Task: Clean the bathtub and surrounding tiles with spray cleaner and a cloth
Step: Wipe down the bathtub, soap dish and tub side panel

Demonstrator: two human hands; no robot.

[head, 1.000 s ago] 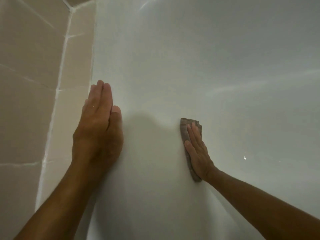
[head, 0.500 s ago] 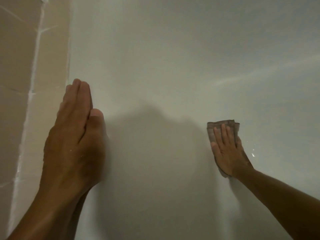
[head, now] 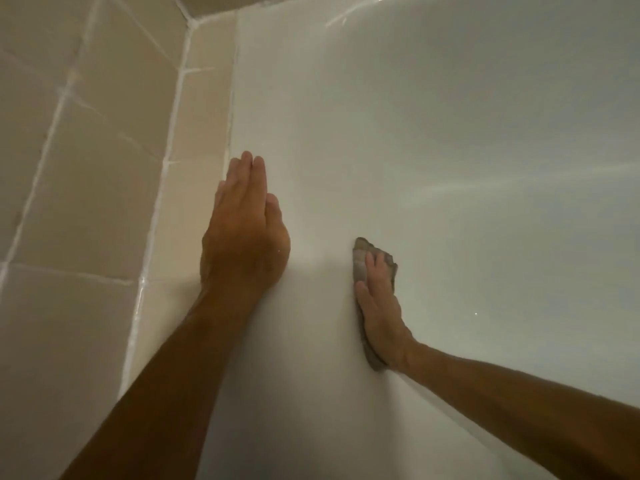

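The right hand (head: pixel 379 306), fingers flat on the cloth (head: pixel 362 268), has swept back left across the bathtub (head: pixel 450 150) wall within 1 second (another wiping pass); the left hand (head: pixel 244 230) stays braced, fingers straight, holding nothing.

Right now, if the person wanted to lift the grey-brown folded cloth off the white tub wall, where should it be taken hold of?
Probably the top edge of the grey-brown folded cloth. It sticks out bare above the fingertips of the right hand, which presses the rest flat on the white tub surface. Come from above, pinching that edge.
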